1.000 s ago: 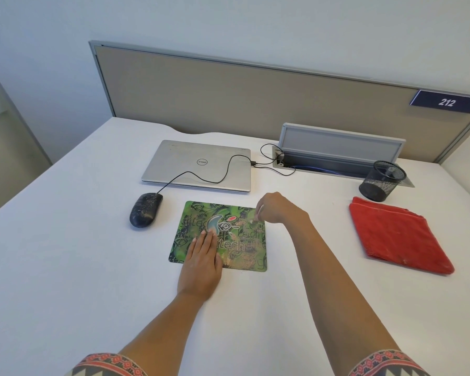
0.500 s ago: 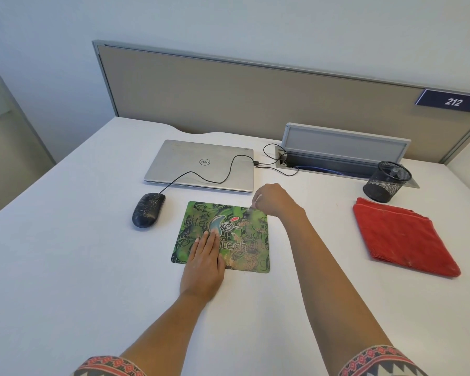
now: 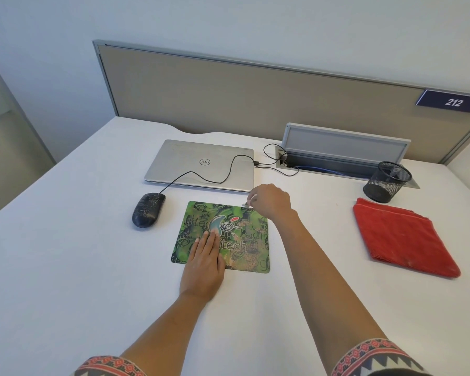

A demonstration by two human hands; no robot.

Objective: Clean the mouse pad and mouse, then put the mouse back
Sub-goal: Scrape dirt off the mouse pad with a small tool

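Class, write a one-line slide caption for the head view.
Left hand presses the mouse pad while right hand pinches a small scrap at its far corner.

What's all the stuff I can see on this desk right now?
Green patterned mouse pad: one, green, desk centre.
Black wired mouse: one, black, left of pad.
Silver closed laptop: one, silver, behind pad.
Red folded cloth: one, red, right side.
Black mesh pen cup: one, black, behind cloth.
Grey cable box: one, grey, lid up, rear right.
Blue "212" plate: one, blue, on beige partition.
White desk: one, white, beneath all.
Small pale scrap: one, pale, pad's far corner.
Left hand: one, flat on pad.
Right hand: one, pinching scrap.
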